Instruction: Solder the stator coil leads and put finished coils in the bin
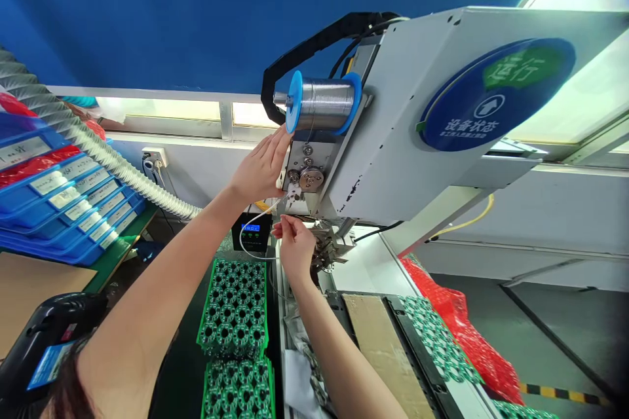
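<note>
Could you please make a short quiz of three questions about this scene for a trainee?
1. True or false: the left hand rests against the feeder plate under the wire spool.
2. What does the right hand pinch? A) thin white tube B) red bag C) blue tray
3. What colour are the circuit board panels below the arms?

Key: 1 true; 2 A; 3 green.
</note>
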Tool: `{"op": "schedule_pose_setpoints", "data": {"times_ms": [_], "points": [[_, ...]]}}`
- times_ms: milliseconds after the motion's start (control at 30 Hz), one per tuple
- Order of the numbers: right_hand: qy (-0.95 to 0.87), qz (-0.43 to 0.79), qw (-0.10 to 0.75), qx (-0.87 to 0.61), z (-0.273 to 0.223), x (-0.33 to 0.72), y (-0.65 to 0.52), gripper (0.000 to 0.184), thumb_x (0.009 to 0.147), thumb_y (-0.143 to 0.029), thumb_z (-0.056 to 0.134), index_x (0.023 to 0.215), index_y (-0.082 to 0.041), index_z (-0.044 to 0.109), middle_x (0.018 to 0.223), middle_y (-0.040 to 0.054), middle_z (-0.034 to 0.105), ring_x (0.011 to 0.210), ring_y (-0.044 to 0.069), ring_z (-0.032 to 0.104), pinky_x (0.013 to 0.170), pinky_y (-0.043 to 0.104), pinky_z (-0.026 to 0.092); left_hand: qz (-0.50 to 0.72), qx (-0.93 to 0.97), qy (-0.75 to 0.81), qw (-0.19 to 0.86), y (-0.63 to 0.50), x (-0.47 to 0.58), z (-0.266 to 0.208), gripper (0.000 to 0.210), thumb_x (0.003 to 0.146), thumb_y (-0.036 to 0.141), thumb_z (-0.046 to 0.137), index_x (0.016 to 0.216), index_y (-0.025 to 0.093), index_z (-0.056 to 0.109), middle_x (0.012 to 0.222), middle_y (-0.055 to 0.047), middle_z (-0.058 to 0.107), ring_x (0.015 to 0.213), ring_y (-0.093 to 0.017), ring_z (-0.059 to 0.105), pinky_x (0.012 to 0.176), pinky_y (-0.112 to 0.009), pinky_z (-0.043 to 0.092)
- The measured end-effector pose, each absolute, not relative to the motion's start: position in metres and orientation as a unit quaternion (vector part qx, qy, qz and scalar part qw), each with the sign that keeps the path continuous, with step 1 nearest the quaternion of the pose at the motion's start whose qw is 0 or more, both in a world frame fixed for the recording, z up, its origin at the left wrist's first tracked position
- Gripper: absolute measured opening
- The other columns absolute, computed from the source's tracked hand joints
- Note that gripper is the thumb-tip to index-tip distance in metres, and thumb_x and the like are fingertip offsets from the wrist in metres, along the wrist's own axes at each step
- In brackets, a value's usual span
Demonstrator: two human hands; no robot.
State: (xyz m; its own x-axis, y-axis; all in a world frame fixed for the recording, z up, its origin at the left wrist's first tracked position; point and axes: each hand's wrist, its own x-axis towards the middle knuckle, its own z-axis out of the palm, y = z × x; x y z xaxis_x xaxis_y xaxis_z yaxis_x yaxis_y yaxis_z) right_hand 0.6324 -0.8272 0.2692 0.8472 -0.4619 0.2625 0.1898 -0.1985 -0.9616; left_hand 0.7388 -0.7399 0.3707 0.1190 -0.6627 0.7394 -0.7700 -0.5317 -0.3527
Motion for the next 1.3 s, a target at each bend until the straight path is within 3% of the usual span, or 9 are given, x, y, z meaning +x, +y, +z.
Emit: {"op": "schedule_pose_setpoints", "data": {"times_ms": [300, 367, 467, 567, 633, 700, 800, 900, 1300], "points": [[0.067, -0.13, 0.559, -0.817, 0.216, 0.606, -0.835, 0.022, 0.077, -0.029, 0.046, 0.072, -0.017, 0.064, 0.06, 0.0033, 0.066, 0.041, 0.017, 0.057, 0.041, 0.027, 0.044, 0.441, 0.761, -0.473, 0.057, -0.739, 0.737, 0.371, 0.101, 0.065, 0.045, 0.062, 0.131, -0.001, 0.002, 0.135, -0.028, 0.028, 0.129, -0.033, 0.022, 0.104, -0.042, 0.028], [0.071, -0.15, 0.527, -0.834, 0.229, 0.602, -0.842, 0.022, 0.076, -0.027, 0.047, 0.083, -0.016, 0.065, 0.07, 0.0064, 0.068, 0.046, 0.018, 0.058, 0.05, 0.033, 0.047, 0.439, 0.761, -0.474, 0.06, -0.739, 0.737, 0.371, 0.1, 0.067, 0.047, 0.059, 0.132, 0.0, 0.0, 0.135, -0.028, 0.027, 0.129, -0.033, 0.022, 0.104, -0.044, 0.028], [0.081, -0.223, 0.477, -0.847, 0.26, 0.599, -0.847, 0.039, 0.078, -0.028, 0.044, 0.112, -0.012, 0.053, 0.106, 0.0156, 0.062, 0.067, 0.022, 0.061, 0.073, 0.042, 0.045, 0.439, 0.758, -0.478, 0.064, -0.739, 0.737, 0.372, 0.097, 0.07, 0.049, 0.055, 0.132, 0.0, -0.002, 0.135, -0.027, 0.028, 0.129, -0.033, 0.023, 0.103, -0.045, 0.029], [0.057, -0.274, 0.475, -0.834, 0.288, 0.606, -0.845, 0.051, 0.081, -0.031, 0.042, 0.129, -0.014, 0.036, 0.126, 0.0164, 0.049, 0.068, 0.019, 0.059, 0.073, 0.038, 0.045, 0.444, 0.754, -0.48, 0.061, -0.739, 0.737, 0.372, 0.095, 0.071, 0.05, 0.053, 0.132, -0.001, -0.001, 0.135, -0.028, 0.029, 0.129, -0.033, 0.024, 0.103, -0.045, 0.03], [0.039, -0.27, 0.536, -0.799, 0.298, 0.617, -0.841, 0.048, 0.082, -0.032, 0.041, 0.126, -0.015, 0.039, 0.117, 0.0149, 0.055, 0.059, 0.016, 0.059, 0.062, 0.033, 0.047, 0.448, 0.752, -0.48, 0.054, -0.739, 0.737, 0.372, 0.095, 0.071, 0.05, 0.053, 0.131, -0.001, 0.0, 0.134, -0.028, 0.029, 0.128, -0.034, 0.024, 0.102, -0.045, 0.03], [0.032, -0.252, 0.596, -0.762, 0.301, 0.628, -0.839, 0.037, 0.082, -0.035, 0.04, 0.11, -0.013, 0.052, 0.09, 0.0103, 0.064, 0.055, 0.015, 0.058, 0.055, 0.029, 0.047, 0.454, 0.749, -0.48, 0.049, -0.739, 0.738, 0.372, 0.096, 0.071, 0.05, 0.054, 0.131, -0.003, 0.001, 0.133, -0.029, 0.03, 0.128, -0.035, 0.024, 0.102, -0.045, 0.03], [0.034, -0.253, 0.615, -0.746, 0.299, 0.637, -0.839, 0.034, 0.084, -0.037, 0.037, 0.088, -0.014, 0.06, 0.056, 0.0001, 0.054, 0.05, 0.014, 0.054, 0.052, 0.026, 0.045, 0.46, 0.743, -0.483, 0.051, -0.739, 0.739, 0.372, 0.096, 0.07, 0.051, 0.055, 0.131, -0.004, 0.003, 0.131, -0.03, 0.031, 0.127, -0.035, 0.025, 0.102, -0.045, 0.03], [0.043, -0.268, 0.608, -0.746, 0.295, 0.636, -0.838, 0.033, 0.084, -0.037, 0.038, 0.09, -0.015, 0.062, 0.052, -0.0033, 0.048, 0.047, 0.012, 0.048, 0.05, 0.024, 0.041, 0.46, 0.738, -0.49, 0.057, -0.739, 0.74, 0.371, 0.093, 0.073, 0.052, 0.05, 0.131, -0.003, 0.003, 0.132, -0.029, 0.031, 0.128, -0.034, 0.025, 0.102, -0.045, 0.031], [0.074, -0.311, 0.596, -0.736, 0.284, 0.635, -0.827, 0.033, 0.085, -0.034, 0.037, 0.091, -0.014, 0.062, 0.052, -0.0027, 0.049, 0.047, 0.012, 0.047, 0.05, 0.024, 0.04, 0.447, 0.745, -0.489, 0.071, -0.739, 0.74, 0.371, 0.095, 0.073, 0.053, 0.05, 0.132, 0.0, -0.002, 0.135, -0.028, 0.027, 0.129, -0.034, 0.023, 0.102, -0.046, 0.029]]}}
